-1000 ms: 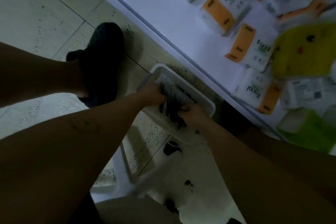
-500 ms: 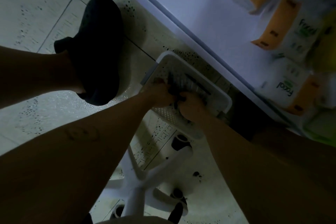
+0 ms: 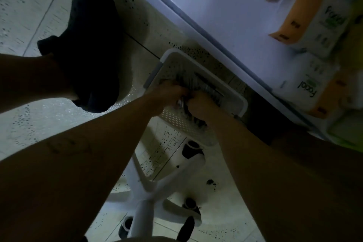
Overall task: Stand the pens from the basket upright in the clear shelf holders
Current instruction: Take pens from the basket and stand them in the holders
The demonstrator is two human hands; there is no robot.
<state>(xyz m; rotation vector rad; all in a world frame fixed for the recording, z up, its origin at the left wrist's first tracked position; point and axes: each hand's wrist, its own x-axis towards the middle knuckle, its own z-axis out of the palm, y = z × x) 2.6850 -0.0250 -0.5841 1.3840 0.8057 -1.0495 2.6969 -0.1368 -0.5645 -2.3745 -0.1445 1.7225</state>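
**Grips meet in the basket — pens being gathered, none shelved yet**

Nearest the camera, a white chair base (image 3: 149, 188) stands on the tiled floor between the two forearms. Beyond it both hands reach down into the white perforated basket (image 3: 242, 105), which sits on the floor against the foot of the shelf (image 3: 216, 6). The right grip (image 3: 198, 102) is clenched round a dark bunch of pens (image 3: 206, 84). The left grip (image 3: 167, 92) curls into the same bunch, knuckles almost touching the right; in this dim, blurred view it looks to be holding too. More pens lie loose along the basket's far side. A dark shoe (image 3: 92, 45) rests to the left, and tissue packs (image 3: 314, 15) fill the shelf above.

This looks like the pick-up step. The next move calls for lifting the bunch over the rim without shedding any, then finding the clear holders — not in view — and turning the pens upright.

A second ago the grips were apart, one at each end of the bunch; they have since closed together.
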